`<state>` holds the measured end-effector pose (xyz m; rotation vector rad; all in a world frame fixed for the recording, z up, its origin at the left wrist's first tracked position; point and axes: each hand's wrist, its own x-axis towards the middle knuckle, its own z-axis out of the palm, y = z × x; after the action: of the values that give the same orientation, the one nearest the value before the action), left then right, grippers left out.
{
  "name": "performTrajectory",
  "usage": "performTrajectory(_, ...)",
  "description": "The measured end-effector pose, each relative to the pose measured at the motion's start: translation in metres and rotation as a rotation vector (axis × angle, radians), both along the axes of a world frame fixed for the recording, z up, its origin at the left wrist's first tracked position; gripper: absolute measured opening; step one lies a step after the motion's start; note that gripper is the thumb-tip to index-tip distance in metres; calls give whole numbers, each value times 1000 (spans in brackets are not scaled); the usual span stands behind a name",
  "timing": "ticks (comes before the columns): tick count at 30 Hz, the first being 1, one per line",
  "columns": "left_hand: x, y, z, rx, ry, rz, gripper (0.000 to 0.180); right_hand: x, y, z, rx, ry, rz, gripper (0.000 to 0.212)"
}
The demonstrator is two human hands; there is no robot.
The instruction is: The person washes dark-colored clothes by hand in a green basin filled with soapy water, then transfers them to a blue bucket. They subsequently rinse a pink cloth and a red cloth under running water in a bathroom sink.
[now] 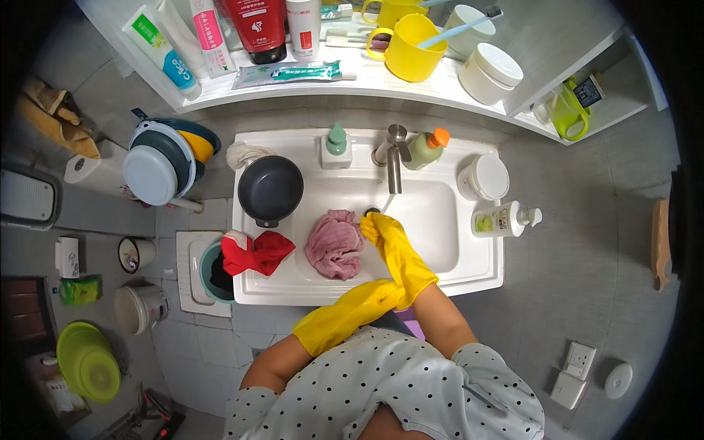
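Observation:
Both my hands wear long yellow rubber gloves. My left hand [383,293] lies across my right forearm, its fingers closed at the cuff of the right rubber glove [416,277]. My right hand [380,229] reaches into the white sink [429,253], near the dark drain and below the faucet [394,165]. Its fingers point forward, loosely extended, and I see nothing held in them. Left of that hand a crumpled pink cloth [335,246] rests on the sink. Farther left are a dark grey pot [270,189] and a red cloth [258,253] near the edge.
A green-capped soap dispenser [336,147], orange-topped bottle [427,149], white tub [484,177] and white pump bottle [504,219] surround the sink. Overhead, a shelf [315,95] holds tubes and a yellow mug [414,50]. A teal bucket [213,271] stands left; basins [150,165] hang beyond.

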<state>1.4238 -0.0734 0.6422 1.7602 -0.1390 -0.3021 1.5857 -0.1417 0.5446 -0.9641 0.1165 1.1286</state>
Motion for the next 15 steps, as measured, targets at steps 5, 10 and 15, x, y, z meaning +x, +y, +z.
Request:
performTrajectory(5,-58,30,-50,83,203,222,29,-40,-6,-37,-699,-919,468,44)
performTrajectory(10,-88,45,-68,-271,297,759,25,-65,-6,-69,-700,-1141,748,41)
performTrajectory(15,-138,56,-89,-450,169,1042,27,-53,-17,8,-500,-1025,585,32)
